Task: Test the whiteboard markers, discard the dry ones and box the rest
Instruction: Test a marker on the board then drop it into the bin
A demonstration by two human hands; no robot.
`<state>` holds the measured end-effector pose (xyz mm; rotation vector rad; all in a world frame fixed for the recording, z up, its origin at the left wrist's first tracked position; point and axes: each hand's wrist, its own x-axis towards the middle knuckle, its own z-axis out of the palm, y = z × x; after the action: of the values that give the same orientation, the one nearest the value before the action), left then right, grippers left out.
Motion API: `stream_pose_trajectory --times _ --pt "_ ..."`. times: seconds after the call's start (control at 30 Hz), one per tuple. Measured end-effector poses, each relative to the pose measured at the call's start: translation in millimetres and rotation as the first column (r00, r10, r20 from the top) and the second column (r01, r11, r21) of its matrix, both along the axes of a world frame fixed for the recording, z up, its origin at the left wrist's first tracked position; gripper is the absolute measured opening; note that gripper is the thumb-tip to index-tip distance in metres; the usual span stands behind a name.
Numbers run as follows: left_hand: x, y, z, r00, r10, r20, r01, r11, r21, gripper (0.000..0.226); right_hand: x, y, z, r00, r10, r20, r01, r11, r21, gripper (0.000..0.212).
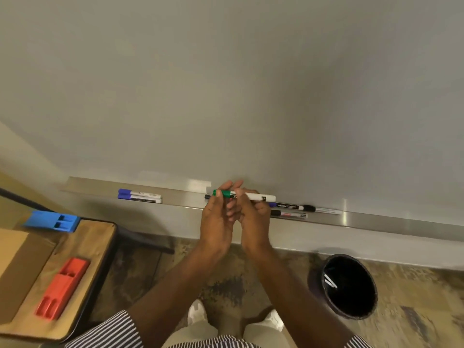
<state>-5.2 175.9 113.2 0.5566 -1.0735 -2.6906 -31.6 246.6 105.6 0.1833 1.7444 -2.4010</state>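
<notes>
Green cap: we see a green-capped whiteboard marker (243, 195) with a white barrel, held level in front of the marker tray (180, 194), just below the whiteboard (226, 84).
Left hand: our left hand (216, 219) has thumb and fingers curled round the green cap end.
Right hand: our right hand (253, 217) grips the white barrel; its far end pokes out to the right.
Step in hand: we judge this as uncapping the marker to test it; the cap still sits on.
Next move: we think the cap must be pulled straight off, then the tip drawn across the board.
Tray, left end: two blue-capped markers (139, 195) lie side by side.
Tray, right of the hands: more markers lie along it, among them a black-bodied marker (286, 205), a black-capped marker (288, 214) at the front edge, and another black-capped one (321, 209) further right.
Bin: a black waste bin (349, 287) stands on the floor below the tray's right part, with pale sticks inside, perhaps markers.
Table at left: a cardboard box (17, 267) lies beside a red plastic holder (61, 288), with a blue plastic holder (52, 221) at the far edge.
</notes>
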Motion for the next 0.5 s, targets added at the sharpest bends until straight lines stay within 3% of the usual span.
stream_pose_trajectory --times 0.2,0.5 --pt "-7 1 1 0.983 0.105 0.154 -0.124 0.985 0.121 0.029 5 -22 0 0.990 -0.135 0.027 0.134 0.991 0.021 0.022" --pt "-5 2 7 0.958 0.144 0.249 -0.186 0.971 0.151 0.039 6 -27 4 0.980 -0.197 0.014 0.198 0.978 -0.073 0.020"
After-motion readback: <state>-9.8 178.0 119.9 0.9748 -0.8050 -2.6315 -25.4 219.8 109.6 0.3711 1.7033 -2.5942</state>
